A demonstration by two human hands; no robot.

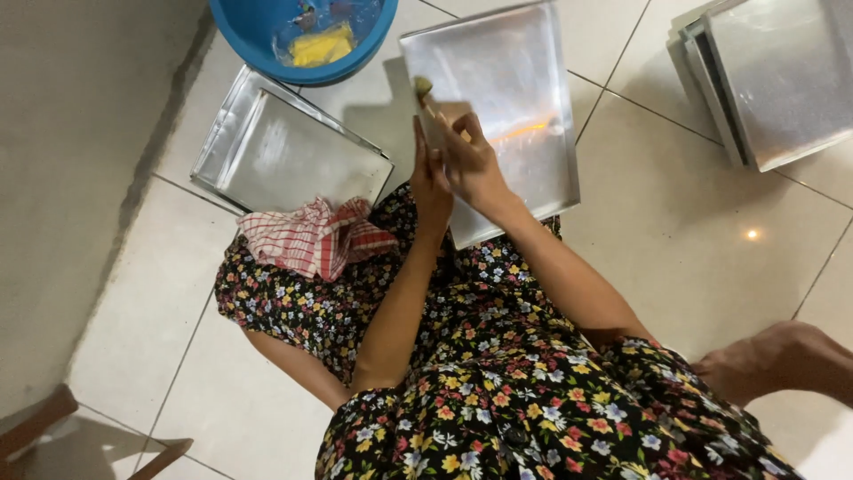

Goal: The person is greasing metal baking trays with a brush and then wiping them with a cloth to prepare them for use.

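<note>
— What carries everything here?

— A floor (693, 258) of pale, glossy tiles with thin grout lines; at the far left it gives way to a duller grey strip.

— And what lies on it?

— A stack of flat metal trays (284, 151) to the left, with a blue basin (258, 44) just beyond them at the far edge. Another pile of metal trays (773, 80) sits far right, well apart.

— Anything nearer?

— A wooden piece (44, 422) at the near left corner; I cannot tell what it is.
</note>
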